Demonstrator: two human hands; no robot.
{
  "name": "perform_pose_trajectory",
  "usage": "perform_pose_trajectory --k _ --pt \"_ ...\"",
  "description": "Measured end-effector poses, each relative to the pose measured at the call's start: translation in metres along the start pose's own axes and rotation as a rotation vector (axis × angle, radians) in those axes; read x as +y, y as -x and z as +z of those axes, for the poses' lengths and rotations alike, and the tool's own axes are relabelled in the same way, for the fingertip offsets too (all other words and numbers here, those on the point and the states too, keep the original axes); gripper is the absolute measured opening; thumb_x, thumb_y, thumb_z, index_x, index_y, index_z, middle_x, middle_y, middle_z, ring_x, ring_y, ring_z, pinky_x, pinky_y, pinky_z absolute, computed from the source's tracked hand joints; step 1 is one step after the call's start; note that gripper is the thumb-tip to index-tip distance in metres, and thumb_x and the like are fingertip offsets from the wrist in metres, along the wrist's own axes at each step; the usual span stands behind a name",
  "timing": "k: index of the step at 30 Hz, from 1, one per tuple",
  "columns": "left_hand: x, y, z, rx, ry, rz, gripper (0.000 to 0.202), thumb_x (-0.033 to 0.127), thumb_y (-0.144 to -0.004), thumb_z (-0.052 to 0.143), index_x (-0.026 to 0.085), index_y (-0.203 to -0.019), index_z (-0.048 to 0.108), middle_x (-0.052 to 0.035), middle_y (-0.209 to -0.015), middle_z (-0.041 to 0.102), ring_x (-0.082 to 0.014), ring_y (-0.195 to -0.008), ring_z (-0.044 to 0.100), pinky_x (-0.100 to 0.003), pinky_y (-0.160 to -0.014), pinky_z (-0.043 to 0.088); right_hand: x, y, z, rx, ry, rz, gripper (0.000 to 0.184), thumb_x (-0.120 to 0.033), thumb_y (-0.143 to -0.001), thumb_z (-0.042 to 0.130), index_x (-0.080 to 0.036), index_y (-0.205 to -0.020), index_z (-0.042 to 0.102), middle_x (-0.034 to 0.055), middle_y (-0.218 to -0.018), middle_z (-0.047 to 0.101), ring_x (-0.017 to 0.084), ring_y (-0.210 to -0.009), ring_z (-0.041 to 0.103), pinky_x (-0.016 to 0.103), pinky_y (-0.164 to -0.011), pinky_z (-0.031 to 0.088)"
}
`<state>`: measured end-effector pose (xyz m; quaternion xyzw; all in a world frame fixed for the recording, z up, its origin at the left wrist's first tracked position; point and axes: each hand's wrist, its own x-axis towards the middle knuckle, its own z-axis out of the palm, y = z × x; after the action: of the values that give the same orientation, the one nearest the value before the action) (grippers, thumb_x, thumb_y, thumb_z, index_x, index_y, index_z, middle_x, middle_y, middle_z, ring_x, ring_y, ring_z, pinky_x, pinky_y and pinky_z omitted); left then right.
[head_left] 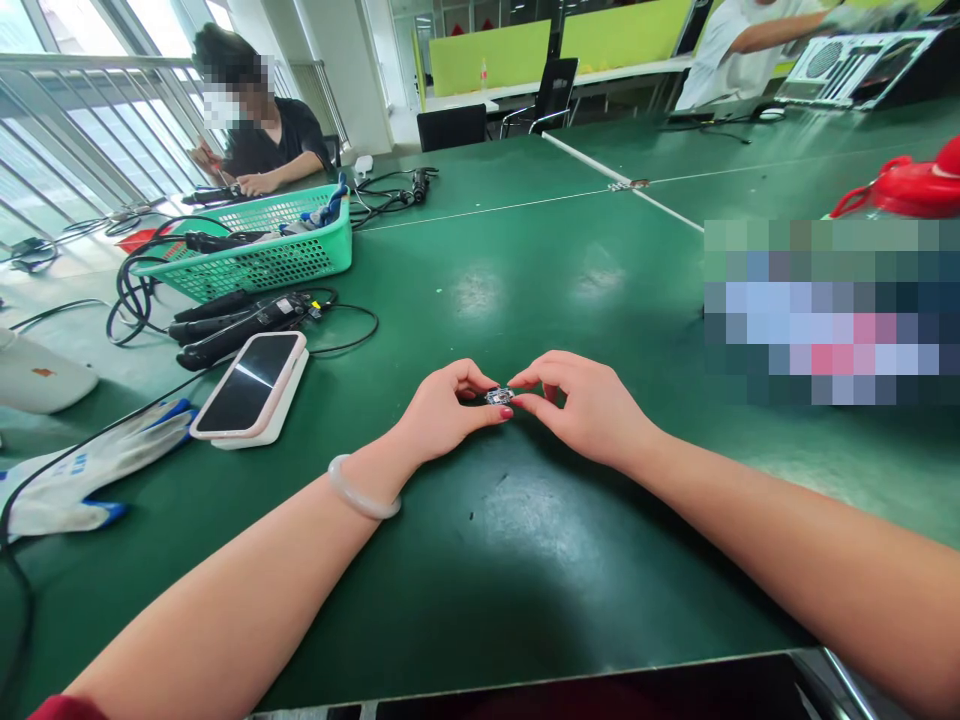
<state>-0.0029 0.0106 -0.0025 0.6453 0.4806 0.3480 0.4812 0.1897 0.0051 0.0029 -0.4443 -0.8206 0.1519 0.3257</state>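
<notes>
Between my two hands, just over the green table, is a small circuit board (499, 397) with silvery parts on it. My left hand (450, 405) pinches its left side between thumb and fingers. On the opposite side, the thumb and forefinger of my right hand (581, 400) close on the board's right edge. The fingertips cover part of its rim, and its fine detail is too small to read. A pale bangle (360, 490) circles my left wrist.
Left of my hands lie a phone on a white box (251, 385), a glove (82, 475), black cabled tools (240, 325) and a green basket (255, 255). A red-lidded container (911, 185) stands right. One person (262, 130) sits far left; another (750, 45) handles a metal case (855, 70).
</notes>
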Motion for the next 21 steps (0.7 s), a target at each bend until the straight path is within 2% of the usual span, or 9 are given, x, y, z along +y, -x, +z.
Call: perform_pose_trajectory --k 4,7,13,18,21 --pt "0.001 0.000 0.000 0.016 0.062 -0.007 0.031 0.026 -0.061 0.079 0.015 -0.078 0.056 -0.0016 -0.080 0.067 -0.0113 -0.070 0.060 -0.029 -0.071 0.048 0.001 0.000 0.002 0.002 -0.005 0.007 0.011 -0.028 -0.083 0.063 -0.020 -0.084 0.071 0.0007 -0.073 0.061 0.012 -0.064 0.052 0.026 -0.061 0.042" --pt "0.005 0.001 0.002 0.015 0.230 -0.044 0.029 0.019 -0.061 0.078 0.014 -0.080 0.056 -0.0012 -0.080 0.068 -0.0113 -0.074 0.063 -0.030 -0.078 0.049 0.001 0.000 0.004 0.041 -0.015 -0.004 0.014 -0.032 -0.082 0.063 -0.020 -0.083 0.069 0.0008 -0.073 0.060 0.012 -0.064 0.052 0.026 -0.062 0.042" --pt "0.015 0.007 0.004 -0.040 0.501 -0.191 0.026 0.019 -0.071 0.073 0.014 -0.091 0.058 -0.0029 -0.087 0.070 -0.0100 -0.078 0.065 -0.032 -0.085 0.051 -0.001 0.001 0.010 0.093 -0.026 -0.011 0.019 -0.038 -0.084 0.061 -0.020 -0.081 0.067 0.0000 -0.071 0.056 0.012 -0.063 0.050 0.026 -0.061 0.040" --pt "0.016 0.008 0.005 -0.059 0.468 -0.237 0.023 0.016 -0.075 0.069 0.013 -0.096 0.059 -0.0023 -0.083 0.070 -0.0083 -0.074 0.065 -0.029 -0.084 0.051 0.000 0.002 0.013 0.064 0.005 -0.027 0.020 -0.039 -0.084 0.060 -0.020 -0.080 0.065 0.0000 -0.073 0.055 0.012 -0.064 0.049 0.026 -0.062 0.038" --pt "0.012 0.005 0.000 0.000 0.323 -0.188 0.020 0.014 -0.079 0.063 0.012 -0.098 0.059 -0.0059 -0.091 0.071 -0.0100 -0.078 0.066 -0.031 -0.086 0.052 0.002 0.002 0.011 0.052 0.010 -0.021 0.021 -0.040 -0.083 0.061 -0.020 -0.079 0.064 0.0001 -0.073 0.055 0.012 -0.064 0.049 0.026 -0.062 0.038"
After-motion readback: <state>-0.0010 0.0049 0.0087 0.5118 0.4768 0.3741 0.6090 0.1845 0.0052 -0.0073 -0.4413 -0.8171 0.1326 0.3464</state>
